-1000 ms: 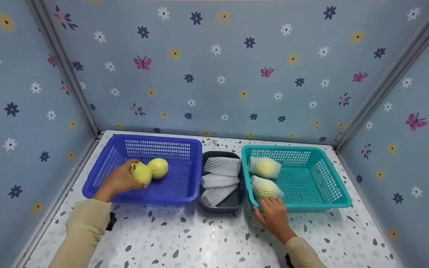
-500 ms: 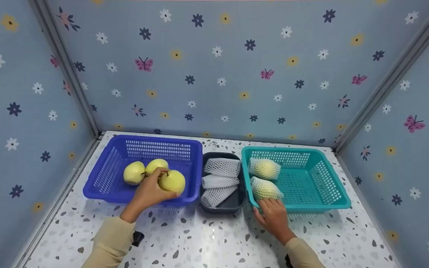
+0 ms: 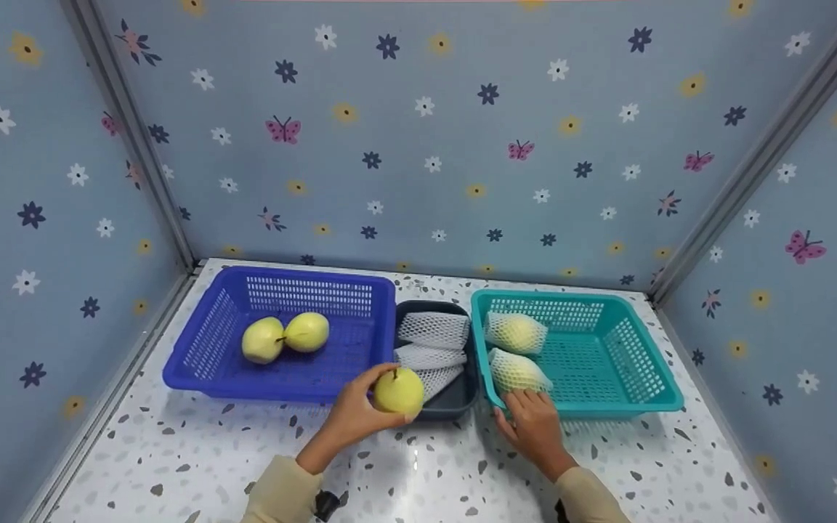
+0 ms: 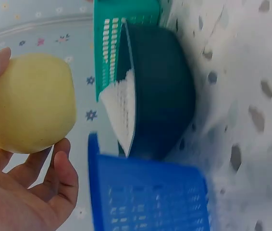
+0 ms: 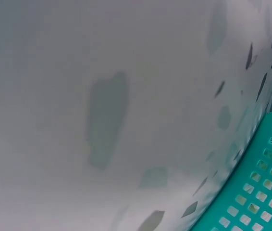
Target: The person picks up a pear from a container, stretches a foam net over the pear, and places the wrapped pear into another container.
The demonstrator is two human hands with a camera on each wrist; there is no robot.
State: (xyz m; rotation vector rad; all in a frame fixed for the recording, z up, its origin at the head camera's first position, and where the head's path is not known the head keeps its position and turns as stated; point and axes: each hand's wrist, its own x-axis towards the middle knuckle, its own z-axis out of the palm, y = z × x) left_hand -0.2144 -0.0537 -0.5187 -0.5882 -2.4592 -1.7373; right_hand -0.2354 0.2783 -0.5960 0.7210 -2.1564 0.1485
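My left hand (image 3: 360,412) grips a yellow-green pear (image 3: 399,392) above the near left corner of a dark tub (image 3: 447,412). In the left wrist view, the thumb and fingers hold the pear (image 4: 32,103) on opposite sides. Several white foam fruit nets (image 3: 433,330) lie in the tub. Two bare pears (image 3: 262,340) sit together in the blue basket (image 3: 280,392) at left. On the right, my right hand (image 3: 535,428) has its fingers curled over the near rim of a teal basket (image 3: 607,404), beside two netted pears (image 3: 519,372). Its fingertips are hidden.
The tub stands between the two baskets on a white speckled tabletop (image 3: 389,494). Blue floral panels (image 3: 426,145) enclose the back and both sides. In the right wrist view, only tabletop, the teal basket's perforated wall (image 5: 256,192) and a dark edge show.
My left hand has carried a pear rightward from the blue basket to above the tub's near edge. The right hand stays at the teal basket's rim.
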